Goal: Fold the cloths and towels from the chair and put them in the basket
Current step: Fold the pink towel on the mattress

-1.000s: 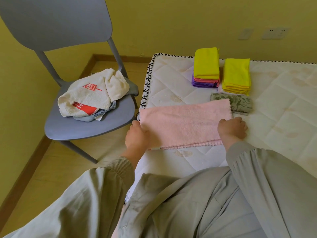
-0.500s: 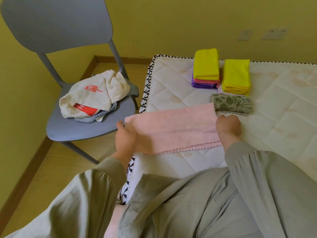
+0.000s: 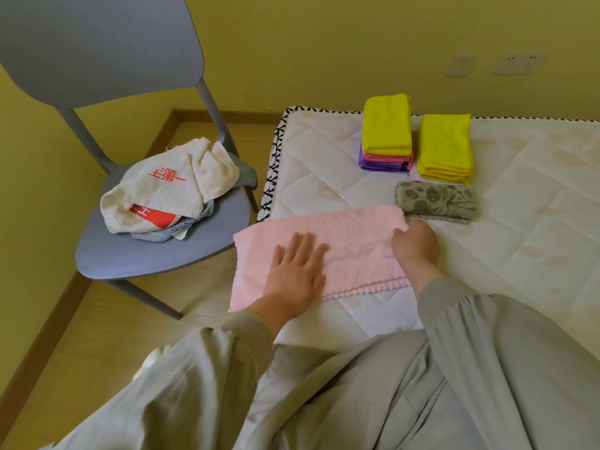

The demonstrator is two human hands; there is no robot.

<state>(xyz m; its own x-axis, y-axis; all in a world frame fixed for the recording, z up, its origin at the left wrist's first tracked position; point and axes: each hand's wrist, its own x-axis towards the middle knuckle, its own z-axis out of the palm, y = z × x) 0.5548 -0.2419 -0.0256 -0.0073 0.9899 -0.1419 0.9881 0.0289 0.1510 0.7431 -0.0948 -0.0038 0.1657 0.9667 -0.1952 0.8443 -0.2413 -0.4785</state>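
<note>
The pink towel (image 3: 354, 235) lies on the near left corner of the mattress (image 3: 535, 222), directly in front of the person. Its long axis runs left to right, and its left end hangs a little past the mattress edge toward the floor. Both hands are on it, one toward each end.

The left hand (image 3: 297, 271) is spread flat, palm down, with the fingers straight and fanned out. It presses the left-middle of the towel and grasps nothing. The right hand (image 3: 414, 245) is at the right end with its fingers curled over the short edge. It looks like a grip on that end, though the thumb is hidden under the hand.

I judge the next fold will run along the long axis, right end carried over to the left, or the reverse. The right hand already has an end and is the better placed to lead, while the flat left hand can pin the cloth or mark the crease line.

Just beyond the right hand, almost touching the towel's far right corner, sits a folded floral cloth (image 3: 436, 199). Farther back are a mixed stack (image 3: 386, 128) with yellow on top, and an all-yellow stack (image 3: 444, 147) beside it.

To the left, the chair (image 3: 156, 258) holds a rumpled white towel (image 3: 168, 190) with red lettering, lying over other cloths not yet folded. I see no basket from here.
</note>
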